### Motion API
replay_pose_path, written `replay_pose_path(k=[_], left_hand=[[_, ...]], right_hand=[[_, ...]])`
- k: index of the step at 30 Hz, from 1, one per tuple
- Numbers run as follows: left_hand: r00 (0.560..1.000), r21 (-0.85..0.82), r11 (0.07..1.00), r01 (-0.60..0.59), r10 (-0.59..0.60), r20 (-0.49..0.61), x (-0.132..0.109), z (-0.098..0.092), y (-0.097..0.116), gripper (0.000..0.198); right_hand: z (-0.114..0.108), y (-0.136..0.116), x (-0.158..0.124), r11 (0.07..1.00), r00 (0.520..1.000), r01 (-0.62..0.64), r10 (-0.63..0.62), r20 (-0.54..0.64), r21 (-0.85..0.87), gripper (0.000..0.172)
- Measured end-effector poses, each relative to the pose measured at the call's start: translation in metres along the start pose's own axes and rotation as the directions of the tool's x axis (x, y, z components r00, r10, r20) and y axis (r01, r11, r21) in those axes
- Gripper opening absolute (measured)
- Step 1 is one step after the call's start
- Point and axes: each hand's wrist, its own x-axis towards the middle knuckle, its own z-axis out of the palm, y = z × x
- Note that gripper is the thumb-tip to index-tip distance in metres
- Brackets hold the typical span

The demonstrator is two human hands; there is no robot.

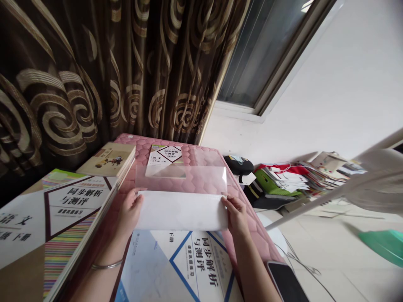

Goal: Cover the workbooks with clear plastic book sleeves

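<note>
My left hand [130, 209] and my right hand [235, 214] pinch the two far corners of a white sheet [182, 212], thumbs on top. A clear plastic film [201, 178] extends past its far edge; whether the two are joined I cannot tell. Right below the sheet lies a workbook with a blue diamond frame [185, 264], its far part hidden by the sheet. Through the film shows the lower part of a smaller workbook [165, 155]. A silver bangle [107, 265] circles my left wrist.
Books [72, 201] are stacked at left on the pink quilted mattress [258, 226], below a brown curtain [126, 63]. A phone [286, 281] lies near my right forearm. At right stand a white fan [371, 180], papers and bags [277, 180], and cables on the tiled floor.
</note>
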Motion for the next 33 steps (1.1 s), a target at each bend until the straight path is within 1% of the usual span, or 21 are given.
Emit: replay_pose_path(k=[4,6,9,13,15,18,21,25,28,33], left_hand=[[0.999,-0.117,0.993,0.024,-0.019,0.044,0.003,0.001,-0.016,0.044],[0.998,-0.14,0.99,0.027,-0.018,0.064,0.004,0.001,-0.022,0.044],[0.996,-0.128,0.991,0.032,-0.02,0.091,0.006,0.002,-0.026,0.04],[0.994,-0.249,0.967,0.062,-0.038,0.099,0.009,0.003,-0.03,0.047],[0.992,-0.281,0.957,0.077,-0.046,0.115,0.011,0.003,-0.032,0.05],[0.991,-0.28,0.956,0.09,-0.057,0.125,0.013,0.002,-0.031,0.053],[0.988,-0.266,0.957,0.115,-0.082,0.131,0.012,0.001,-0.026,0.055],[0.983,-0.294,0.944,0.149,-0.11,0.146,0.012,0.002,-0.024,0.058],[0.984,-0.29,0.948,0.131,-0.09,0.151,0.012,0.002,-0.029,0.057],[0.991,-0.206,0.976,0.073,-0.048,0.124,0.012,0.001,-0.037,0.052]], right_hand=[[0.0,0.004,0.002,0.998,0.999,0.045,-0.046,-0.017,-0.049,0.035],[-0.001,0.005,0.003,0.993,0.997,0.069,-0.071,-0.026,-0.091,0.036],[-0.001,0.005,0.003,0.985,0.995,0.097,-0.1,-0.018,-0.145,0.038],[-0.002,0.005,0.003,0.982,0.994,0.105,-0.108,-0.016,-0.159,0.039],[-0.001,0.004,0.003,0.983,0.995,0.096,-0.099,-0.01,-0.158,0.04],[0.0,0.003,0.002,0.987,0.997,0.081,-0.081,0.005,-0.141,0.04],[0.001,0.002,0.001,0.995,0.998,0.055,-0.055,-0.003,-0.088,0.039],[0.004,0.001,0.001,0.997,0.999,0.038,-0.039,-0.013,-0.061,0.039],[0.005,0.002,0.002,0.997,0.998,0.042,-0.045,-0.036,-0.069,0.042],[0.007,0.001,0.001,0.993,0.997,0.055,-0.059,-0.043,-0.108,0.042]])
